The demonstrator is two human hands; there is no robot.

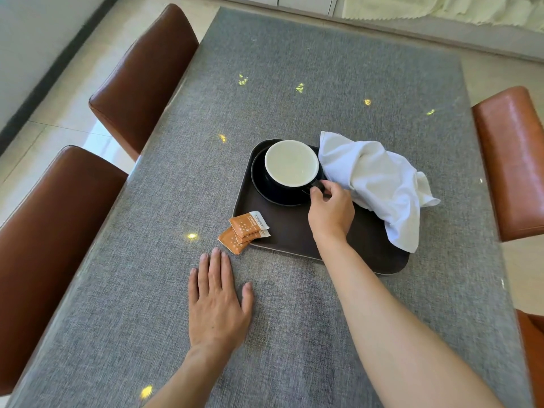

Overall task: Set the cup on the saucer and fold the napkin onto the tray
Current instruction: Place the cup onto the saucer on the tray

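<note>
A dark cup [291, 167] with a pale inside stands on a black saucer [263, 188], at the far left of a dark brown tray [290, 234]. My right hand [331, 212] reaches over the tray, its thumb and fingers pinched on the cup's handle. A white napkin [379, 184] lies crumpled over the tray's right side, partly hanging past its edge. My left hand [217, 301] rests flat on the grey table, fingers spread, holding nothing.
Orange sachets [245, 231] lie stacked at the tray's near-left corner, half on the grey table cover [294, 83]. Brown leather chairs stand along the left side [141, 81] and the right side [512, 160].
</note>
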